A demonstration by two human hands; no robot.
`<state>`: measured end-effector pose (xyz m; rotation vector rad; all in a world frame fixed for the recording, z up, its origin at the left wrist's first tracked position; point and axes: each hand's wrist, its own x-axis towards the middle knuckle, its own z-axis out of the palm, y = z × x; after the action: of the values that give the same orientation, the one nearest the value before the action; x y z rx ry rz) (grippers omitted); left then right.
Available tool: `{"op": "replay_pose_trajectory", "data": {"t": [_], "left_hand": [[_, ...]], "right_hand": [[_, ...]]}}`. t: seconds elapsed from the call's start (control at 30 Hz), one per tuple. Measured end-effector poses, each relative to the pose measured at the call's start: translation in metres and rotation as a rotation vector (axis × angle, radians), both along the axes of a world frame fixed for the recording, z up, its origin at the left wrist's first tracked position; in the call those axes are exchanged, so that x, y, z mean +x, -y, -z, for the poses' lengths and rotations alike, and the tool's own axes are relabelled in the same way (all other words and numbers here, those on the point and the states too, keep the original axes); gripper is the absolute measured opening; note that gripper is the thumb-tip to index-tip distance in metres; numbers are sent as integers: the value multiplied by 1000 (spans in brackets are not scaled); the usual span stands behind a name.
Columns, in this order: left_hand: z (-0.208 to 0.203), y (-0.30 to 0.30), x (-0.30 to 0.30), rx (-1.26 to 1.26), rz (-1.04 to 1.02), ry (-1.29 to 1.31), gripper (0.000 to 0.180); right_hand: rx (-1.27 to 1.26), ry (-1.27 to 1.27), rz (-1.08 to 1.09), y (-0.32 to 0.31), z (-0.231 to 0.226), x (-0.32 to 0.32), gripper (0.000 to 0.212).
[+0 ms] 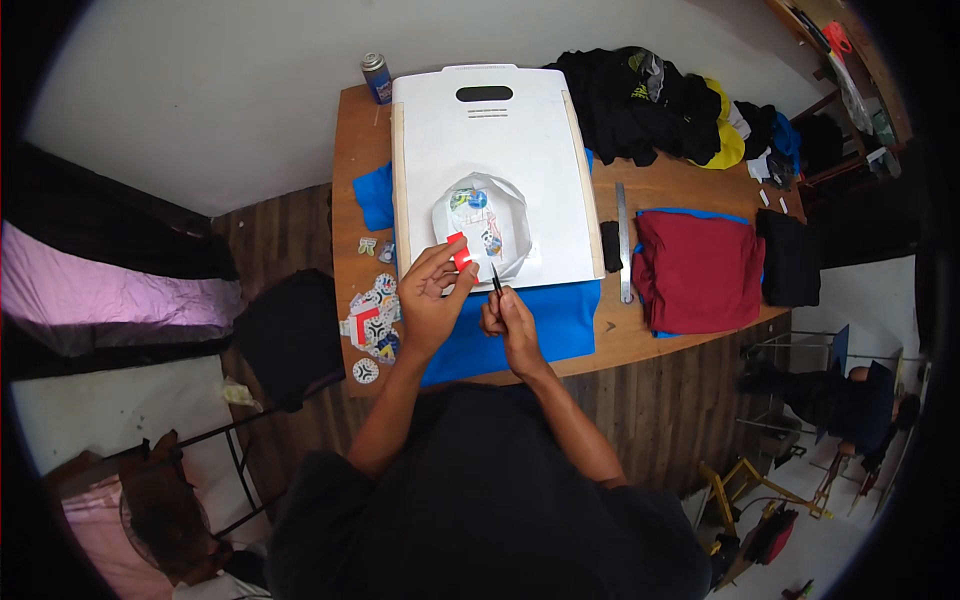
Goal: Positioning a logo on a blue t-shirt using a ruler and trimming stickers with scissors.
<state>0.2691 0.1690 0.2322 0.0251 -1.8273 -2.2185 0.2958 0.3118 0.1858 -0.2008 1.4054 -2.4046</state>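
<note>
My left hand (434, 292) pinches a small red and white piece (461, 253), flat and stiff-looking. In my right hand (511, 323) is a slim dark pointed tool (496, 281), its tip up near the red piece; whether it is scissors or a blade cannot be made out. Just beyond both hands lies a whitish, see-through round container (514, 228), perhaps a plastic bag with its mouth spread. Colourful printed cutouts (490, 240) show inside it. It rests on a large white panel (431, 150) with a dark handle slot.
Beside my left forearm, patterned cutouts (377, 318) are piled on the wooden table (700, 188). Blue cloth (555, 325) lies under the panel. Rightward are a metal ruler (623, 250) and folded maroon cloth (695, 270). A spray can (376, 78) and dark clothes (630, 105) stand farther back.
</note>
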Motion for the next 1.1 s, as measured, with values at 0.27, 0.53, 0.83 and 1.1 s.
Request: {"op": "replay_pose_trajectory", "data": {"t": [0.27, 0.53, 0.83, 1.1], "left_hand": [[0, -2, -2, -3, -23, -17, 39], [4, -2, -2, 11, -19, -4, 39], [3, -1, -2, 8, -15, -11, 39], [4, 0, -2, -4, -17, 2, 39]], "right_hand": [[-2, 6, 4, 2, 0, 0, 34], [-3, -2, 9, 0, 4, 0, 34], [5, -1, 7, 0, 2, 0, 33], [10, 2, 12, 0, 0, 0, 33]]}}
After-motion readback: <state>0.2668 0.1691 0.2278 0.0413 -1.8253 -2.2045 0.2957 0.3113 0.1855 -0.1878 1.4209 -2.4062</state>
